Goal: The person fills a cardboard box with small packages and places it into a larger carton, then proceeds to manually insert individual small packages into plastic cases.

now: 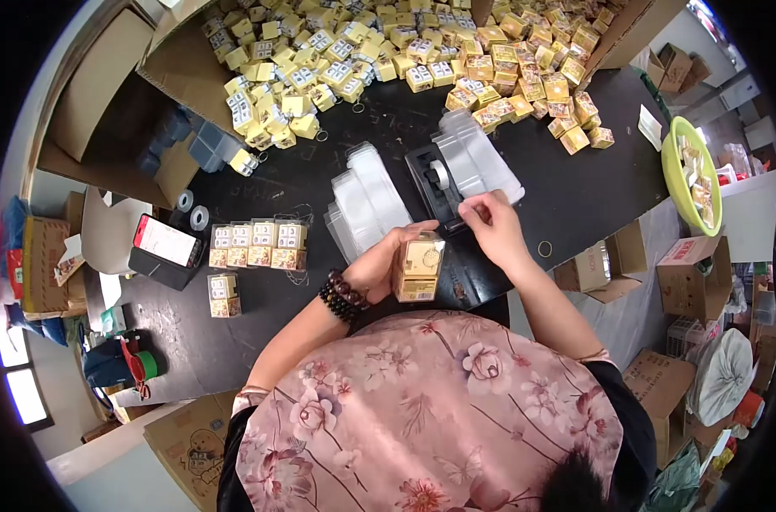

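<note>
My left hand is closed around a clear plastic box with yellow printed packs inside, held upright near the table's front edge. My right hand is at the front end of a black tape dispenser carrying a roll of clear tape. Its thumb and forefinger are pinched together; whatever lies between them is too small to make out. On either side of the dispenser lie stacks of clear plastic box shells, one on the left and one on the right.
Finished-looking packed boxes stand in a row at left, with a single packed box nearer me. Heaps of small yellow calendar-like blocks and printed boxes fill the back. A phone leans at left; a green basin is at right.
</note>
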